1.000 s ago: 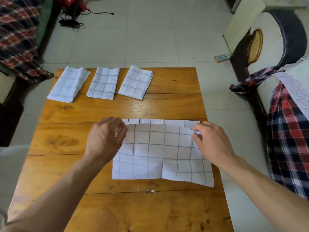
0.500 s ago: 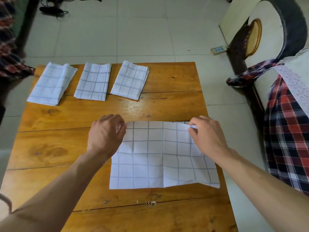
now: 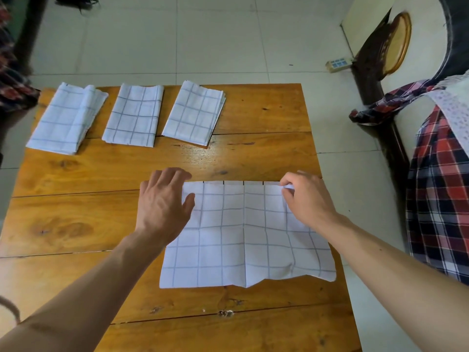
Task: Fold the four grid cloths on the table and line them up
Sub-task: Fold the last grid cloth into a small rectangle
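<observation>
A: What carries the things?
B: A wooden bench (image 3: 266, 153) on a pale tiled floor (image 3: 215, 39); a plaid-draped chair (image 3: 441, 189) stands off its right edge.

A: And the unfinished cloth (image 3: 243, 240)?
B: Folded once, by the bench's right edge. The left hand (image 3: 162, 207) rests flat on its far left corner, fingers straight; the right hand (image 3: 308, 196) pinches its far right corner.

A: Other things?
B: Three folded cloths (image 3: 134, 115) along the far edge, well apart from both hands.

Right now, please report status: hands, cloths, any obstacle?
Left hand flat on the fourth cloth; right hand pinches its far corner. Three folded cloths lined up along the table far edge. No obstacle.
</observation>
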